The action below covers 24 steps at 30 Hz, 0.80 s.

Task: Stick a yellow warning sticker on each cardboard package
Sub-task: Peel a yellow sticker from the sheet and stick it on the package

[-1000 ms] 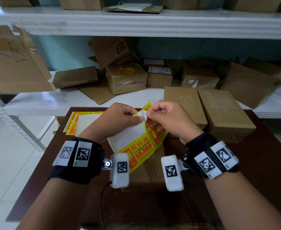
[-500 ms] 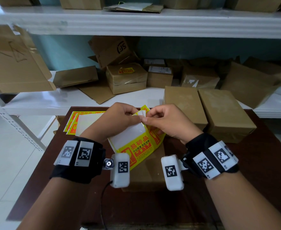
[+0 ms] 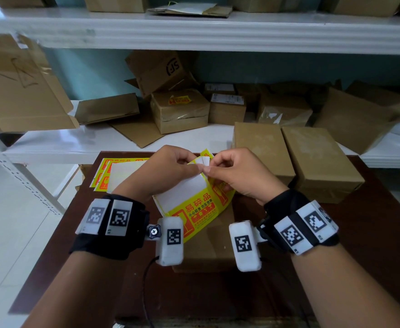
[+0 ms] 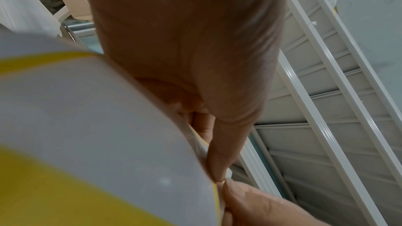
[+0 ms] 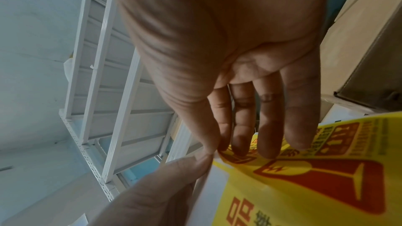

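Both hands hold one yellow warning sticker sheet [image 3: 195,209] above a cardboard package [image 3: 208,247] on the dark brown table [image 3: 371,245]. My left hand [image 3: 170,169] pinches the sheet's white backing [image 3: 184,190] at its top corner. My right hand [image 3: 239,174] pinches the yellow sticker layer [image 5: 304,186] at the same corner, thumb against forefinger. The thumbs nearly touch. In the left wrist view the left thumb presses the white backing [image 4: 97,118]. Two unlabelled packages [image 3: 265,147] [image 3: 319,159] lie side by side at the right.
More yellow sticker sheets [image 3: 104,171] lie on the table's far left. A white shelf [image 3: 76,143] behind carries several cardboard boxes, one [image 3: 180,110] bearing a yellow sticker. Flattened cardboard [image 3: 17,91] leans at left. An upper shelf [image 3: 218,31] overhangs.
The two hands have drawn together at the sheet's top corner; the right hand moved left and slightly up, and the sticker's peeled flap has closed back toward the backing.
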Each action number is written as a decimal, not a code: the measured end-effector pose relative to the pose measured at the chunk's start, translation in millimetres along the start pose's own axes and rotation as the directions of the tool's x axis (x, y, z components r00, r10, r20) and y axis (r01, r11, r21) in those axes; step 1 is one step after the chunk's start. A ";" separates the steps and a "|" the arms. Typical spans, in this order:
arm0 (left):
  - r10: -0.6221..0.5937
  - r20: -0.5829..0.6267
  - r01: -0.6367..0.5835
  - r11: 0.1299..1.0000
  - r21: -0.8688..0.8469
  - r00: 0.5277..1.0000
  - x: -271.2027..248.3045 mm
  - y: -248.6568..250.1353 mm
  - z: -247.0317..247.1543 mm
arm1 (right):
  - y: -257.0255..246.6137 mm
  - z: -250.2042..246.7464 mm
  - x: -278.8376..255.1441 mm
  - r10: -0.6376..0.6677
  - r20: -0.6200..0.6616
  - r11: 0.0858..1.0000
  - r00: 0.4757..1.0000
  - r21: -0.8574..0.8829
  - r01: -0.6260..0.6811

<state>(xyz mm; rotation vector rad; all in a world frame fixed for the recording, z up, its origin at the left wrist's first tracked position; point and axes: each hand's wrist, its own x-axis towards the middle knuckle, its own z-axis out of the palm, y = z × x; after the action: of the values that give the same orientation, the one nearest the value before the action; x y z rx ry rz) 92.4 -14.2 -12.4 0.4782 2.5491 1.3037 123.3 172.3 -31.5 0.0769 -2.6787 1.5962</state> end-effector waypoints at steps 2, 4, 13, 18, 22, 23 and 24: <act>0.000 0.004 0.000 1.000 0.006 1.000 0.5 -0.4 0.0 | -0.6 -0.2 -0.7 0.003 -0.001 1.000 1.000 -0.004 -0.003; 0.003 0.007 -0.003 1.000 0.021 1.000 1.1 -1.0 0.2 | -1.4 0.0 -0.9 0.015 0.001 1.000 1.000 0.003 -0.015; 0.000 0.027 -0.002 0.997 0.078 1.000 4.7 -8.9 1.9 | 0.8 3.0 -1.8 0.091 0.006 0.994 0.996 0.059 -0.091; 0.014 0.011 -0.015 0.993 0.116 1.000 7.9 -11.1 1.5 | -0.3 4.4 -0.8 0.104 0.007 0.992 0.995 0.077 -0.104; 0.022 0.006 -0.023 0.992 0.126 1.000 9.7 -14.0 0.2 | -2.2 2.6 -2.9 0.106 0.013 0.991 0.994 0.081 -0.107; 0.024 0.007 -0.025 0.991 0.128 1.000 9.7 -14.5 0.1 | -2.5 2.3 -3.4 0.108 0.015 0.990 0.994 0.085 -0.109; 0.023 0.007 -0.024 0.991 0.133 1.000 9.8 -14.8 0.0 | -2.6 2.2 -3.3 0.111 0.016 0.990 0.994 0.088 -0.112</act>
<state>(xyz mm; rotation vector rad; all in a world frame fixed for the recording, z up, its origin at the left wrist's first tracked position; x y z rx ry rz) 80.7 -18.5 -25.1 0.5384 2.6450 1.1432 126.8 169.2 -30.4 -0.0637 -2.6629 1.7512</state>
